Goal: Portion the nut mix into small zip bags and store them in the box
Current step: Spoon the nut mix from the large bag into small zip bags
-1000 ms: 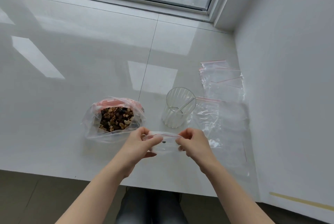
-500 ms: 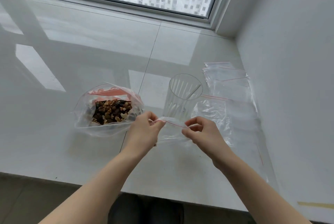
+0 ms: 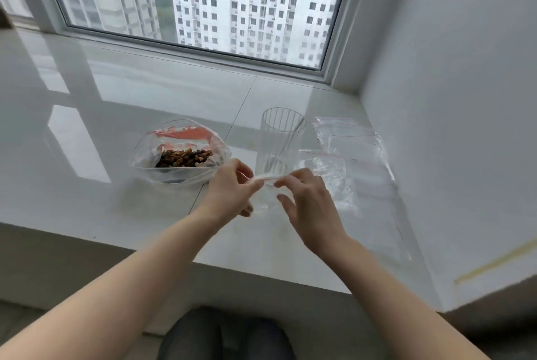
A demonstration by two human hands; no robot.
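A small clear zip bag (image 3: 266, 194) with a red zip line hangs between my hands, just in front of a ribbed clear glass (image 3: 279, 141). My left hand (image 3: 229, 189) pinches the bag's top edge at its left end. My right hand (image 3: 308, 202) pinches the same edge at its right end, its other fingers spread. A large open zip bag (image 3: 180, 153) holding the brown nut mix (image 3: 184, 158) lies on the white sill to the left. No box is in view.
Several empty zip bags (image 3: 348, 138) lie spread on the white windowsill (image 3: 116, 103) right of the glass, near the white wall (image 3: 450, 112). A window (image 3: 203, 2) runs along the back. The sill's front edge crosses below my wrists.
My hands have lifted the small bag and drawn closer together in front of the glass. The camera has tilted up, showing more of the window.
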